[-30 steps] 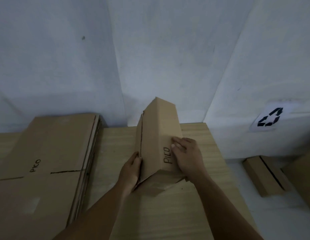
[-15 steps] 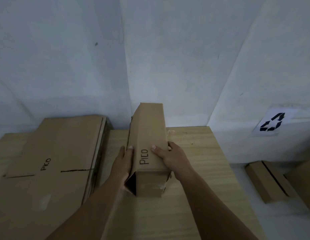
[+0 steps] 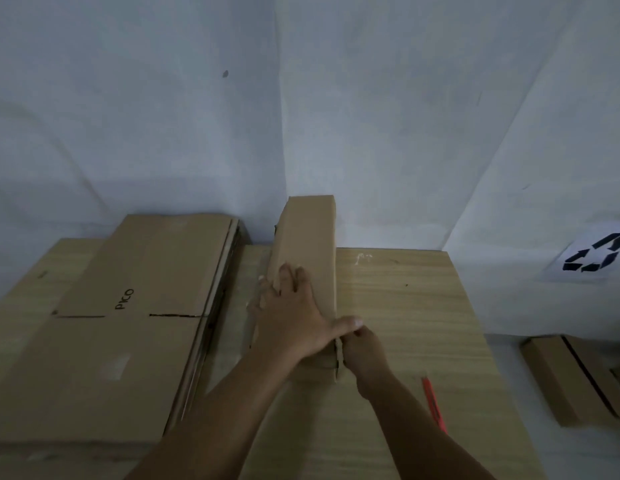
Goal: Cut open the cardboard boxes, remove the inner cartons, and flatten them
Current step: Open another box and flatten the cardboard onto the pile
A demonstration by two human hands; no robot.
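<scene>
Under my left hand (image 3: 290, 318): box (image 3: 306, 258), lengthwise on table (image 3: 405, 306), pinned flat-palmed so it stays put while I work near end. Fingers spread, thumb reaching over right edge. Right hand (image 3: 362, 348) just beside thumb, curled, pinching end flap (grip partly hidden).

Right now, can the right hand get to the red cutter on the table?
Probably yes: the red cutter lies bare on the table beside the right forearm, but the right hand is gripping the box end.
</scene>
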